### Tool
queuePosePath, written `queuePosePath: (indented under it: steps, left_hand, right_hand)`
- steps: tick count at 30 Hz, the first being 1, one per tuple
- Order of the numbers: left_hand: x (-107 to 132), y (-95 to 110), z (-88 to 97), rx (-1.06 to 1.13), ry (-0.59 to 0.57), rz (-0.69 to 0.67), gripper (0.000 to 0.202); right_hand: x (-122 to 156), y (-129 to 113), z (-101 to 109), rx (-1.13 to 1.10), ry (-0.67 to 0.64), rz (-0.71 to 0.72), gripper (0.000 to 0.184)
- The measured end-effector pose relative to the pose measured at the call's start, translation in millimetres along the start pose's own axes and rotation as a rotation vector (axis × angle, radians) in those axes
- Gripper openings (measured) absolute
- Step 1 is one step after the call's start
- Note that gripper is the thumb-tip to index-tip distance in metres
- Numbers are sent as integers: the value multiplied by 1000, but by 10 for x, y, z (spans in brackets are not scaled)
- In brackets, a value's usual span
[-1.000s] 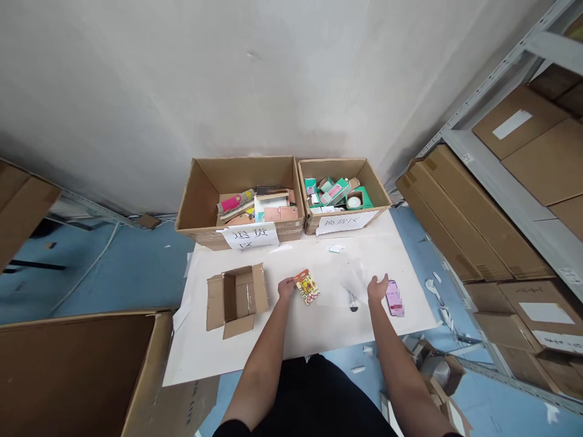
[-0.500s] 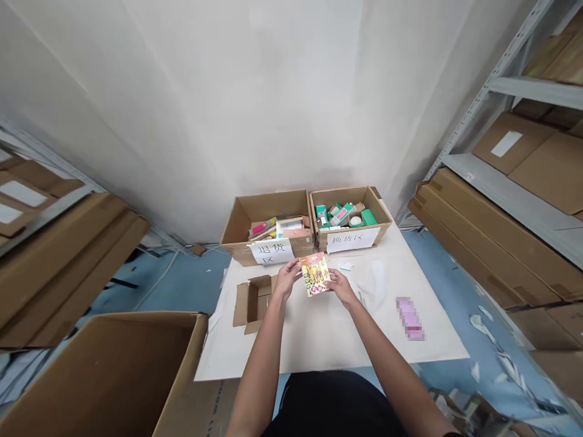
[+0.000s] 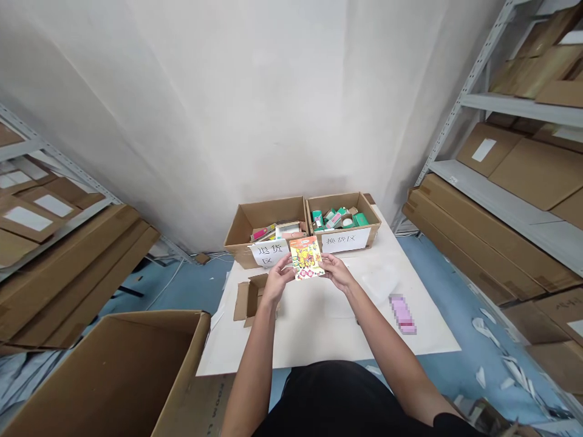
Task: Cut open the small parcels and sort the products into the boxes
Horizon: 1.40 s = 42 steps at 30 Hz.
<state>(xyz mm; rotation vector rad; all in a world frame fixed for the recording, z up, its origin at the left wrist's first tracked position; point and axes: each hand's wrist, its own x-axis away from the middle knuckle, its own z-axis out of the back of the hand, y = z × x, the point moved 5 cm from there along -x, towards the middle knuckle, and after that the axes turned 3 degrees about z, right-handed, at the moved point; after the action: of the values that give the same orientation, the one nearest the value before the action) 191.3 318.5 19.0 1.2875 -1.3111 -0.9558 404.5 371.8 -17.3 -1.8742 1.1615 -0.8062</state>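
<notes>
A small colourful booklet or flat packet (image 3: 306,258), yellow and red with cartoon-like figures, is held up over the table. My left hand (image 3: 279,279) pinches its left edge, and my right hand (image 3: 337,272) grips its right edge. Whether it is a book or a packet I cannot tell. Beneath my left forearm sits a small open cardboard box (image 3: 252,297), partly hidden. Just behind the held item stand two labelled cartons: the left carton (image 3: 237,249) has mixed flat packages, the right carton (image 3: 374,233) mostly green and white small boxes.
The white table (image 3: 314,340) has a blurred-out pink item (image 3: 403,314) and clear plastic wrap (image 3: 381,282) on its right. A large open carton (image 3: 182,358) stands at the table's left. Shelves of boxes flank both sides, and scraps lie on the blue floor (image 3: 428,261).
Both hands have raised the colourful item slightly, and its front now faces me more squarely. My view has shifted a little to the right.
</notes>
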Motion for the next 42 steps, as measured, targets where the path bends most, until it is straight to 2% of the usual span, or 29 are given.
queuePosePath:
  steps: [3,8,9,13,15,17,19,21,25,26,30,32,35,36,39,42]
  left_hand:
    - [19,112,-65,-14,-4,-62,85]
    - [8,196,-124,-70,-26,-111,78]
    - [11,213,-125,-99,-5,-132,76]
    - [102,322,-180,-299,202,-311,56]
    - [151,326,-336,-361,165,-355,50]
    - [176,286,-511,-367,60,-353,52]
    - [175,242,-590,-328,19,-335,58]
    - [151,210,-553,-234,22,-298,63]
    - [94,189,-325,-34,-14,-180,79]
    - [85,187,-272,-12,-30,-149,83]
    - [49,163,-144,8,-38,-82,88]
    - [34,165,-108,-42,57,-122,82]
    - [31,190,-135,-178,229,-230,61]
    - [22,192,-187,-209,230,-253,57]
    - [-45,186,-369,-219,122,-268,61]
    - [-143,215,-368,-132,88,-254,66]
  right_hand:
    - [55,-134,-35,-32,-49,-7,48]
    - [127,-316,-42,17,-112,29,51]
    - [136,-331,-39,31,-112,37,53]
    - [154,-354,-46,122,-40,126,56]
    - [162,-347,-133,165,-66,200,60]
    - [169,-318,-270,197,-151,261,64]
    - [169,-280,-384,241,-226,297,62]
    - [147,-267,-413,300,-216,326,58]
    - [69,-340,-220,323,61,340,66]
    - [54,-353,-185,288,80,321,69]
    - [30,-362,-203,140,-64,214,64]
    - [32,-371,-201,118,-42,205,60]
    - [21,-375,-241,121,2,269,59]
    - [11,-359,-286,135,-21,288,58]
    - [-50,-259,-464,216,-155,305,55]
    - [-182,-171,-531,276,-196,301,53]
